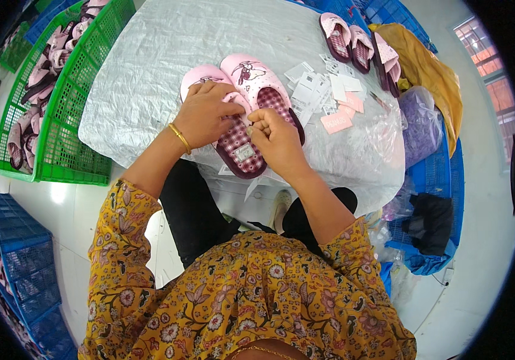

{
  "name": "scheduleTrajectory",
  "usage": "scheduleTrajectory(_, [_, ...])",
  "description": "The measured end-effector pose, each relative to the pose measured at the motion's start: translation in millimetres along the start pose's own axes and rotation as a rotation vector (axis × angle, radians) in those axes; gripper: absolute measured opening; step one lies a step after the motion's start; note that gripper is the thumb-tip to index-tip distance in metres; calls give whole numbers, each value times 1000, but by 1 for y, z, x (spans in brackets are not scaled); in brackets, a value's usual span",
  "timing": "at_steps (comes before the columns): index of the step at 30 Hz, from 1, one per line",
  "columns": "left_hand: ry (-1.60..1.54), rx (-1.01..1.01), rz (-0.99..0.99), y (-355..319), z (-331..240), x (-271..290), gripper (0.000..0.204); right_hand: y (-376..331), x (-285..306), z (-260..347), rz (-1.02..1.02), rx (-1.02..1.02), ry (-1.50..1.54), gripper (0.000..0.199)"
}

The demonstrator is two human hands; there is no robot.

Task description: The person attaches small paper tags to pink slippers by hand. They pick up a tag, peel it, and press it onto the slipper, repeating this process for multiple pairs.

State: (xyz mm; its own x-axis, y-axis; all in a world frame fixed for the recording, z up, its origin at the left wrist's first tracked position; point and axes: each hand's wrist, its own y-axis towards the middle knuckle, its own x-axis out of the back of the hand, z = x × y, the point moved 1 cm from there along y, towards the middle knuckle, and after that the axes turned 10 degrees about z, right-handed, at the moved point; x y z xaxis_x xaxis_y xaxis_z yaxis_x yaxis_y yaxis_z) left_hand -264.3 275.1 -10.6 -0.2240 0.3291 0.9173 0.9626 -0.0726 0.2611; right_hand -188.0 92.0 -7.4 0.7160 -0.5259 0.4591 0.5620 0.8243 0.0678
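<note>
Two pink slippers lie side by side on a table, toes pointing away from me. The left slipper [240, 157] has a dark red checked insole with a small pale label near the heel; its partner [251, 73] bears a printed cartoon figure. My left hand [209, 114] grips the left slipper's upper, fingers curled over it. Close beside it, my right hand [276, 141] is closed in a pinch at the inner edge between the two slippers. Whatever its fingertips hold is too small to make out. White printed tags [310, 90] and pink cards [336, 122] are spread right of the slippers.
Grey plastic sheeting [143, 72] covers the table. More slippers [336, 37] stand at its far right corner. Slippers fill a green crate [74, 147] on the left, above blue crates [26, 255]. A mustard cloth [434, 75] and purple bagged material [419, 123] flank the right side.
</note>
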Motion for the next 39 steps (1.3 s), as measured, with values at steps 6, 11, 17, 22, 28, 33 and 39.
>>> scheduleTrajectory(6, [-53, 30, 60, 2, 4, -1, 26, 9, -7, -1, -41, -31, -154, 21])
scheduleTrajectory(11, [-79, 40, 40, 2, 4, -4, 24, 14, -10, -4, -67, -43, -261, 22])
scheduleTrajectory(17, [-69, 42, 18, 2, 5, -5, 24, 16, -11, -3, -79, -55, -297, 22])
scheduleTrajectory(22, [-102, 27, -13, 1, 6, -7, 23, 19, -16, -7, -136, -56, -333, 22])
scheduleTrajectory(28, [-33, 46, -32, 10, 1, -8, 16, 20, -23, -9, -220, -6, -386, 24])
scheduleTrajectory(33, [38, -13, 54, 22, 7, -8, 12, 18, -25, -14, -260, 42, -402, 26])
scheduleTrajectory(39, [-85, -64, 149, 24, 16, -4, 8, 18, -24, -13, -267, 46, -379, 24])
